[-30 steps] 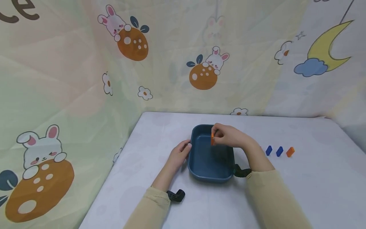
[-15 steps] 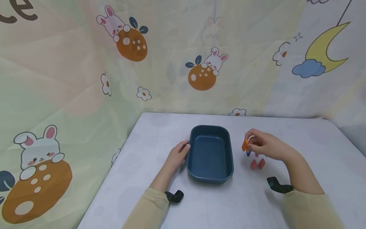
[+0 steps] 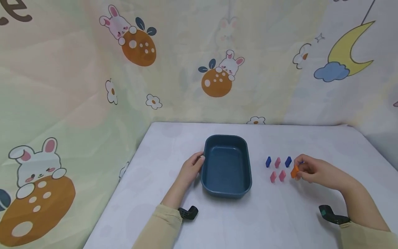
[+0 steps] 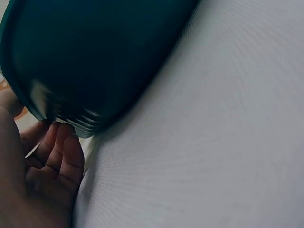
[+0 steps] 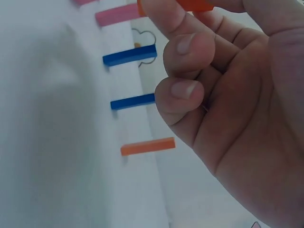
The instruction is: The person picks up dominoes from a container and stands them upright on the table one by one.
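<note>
My right hand (image 3: 314,171) pinches an orange domino (image 3: 294,172) between thumb and fingertips, close over the table at the right end of the front row. In the right wrist view, the held orange domino (image 5: 197,4) shows at the top edge. Two pink dominoes, one of them a pink domino (image 3: 282,175), stand upright left of it. Behind them stand a blue domino (image 3: 268,162), a pink domino (image 3: 277,162) and another blue domino (image 3: 288,162). My left hand (image 3: 190,169) touches the left wall of a dark blue tray (image 3: 249,166), fingertips at its rim.
Farther along the back row, a blue domino (image 5: 133,101) and an orange domino (image 5: 147,146) stand upright, mostly hidden behind my right hand in the head view. The white-covered table (image 3: 230,224) meets printed cloth walls (image 3: 180,52) at its back and left.
My right hand has carried the orange domino from over the tray rightward past the back row, then to the front row's right end. My left hand stays at the tray.
</note>
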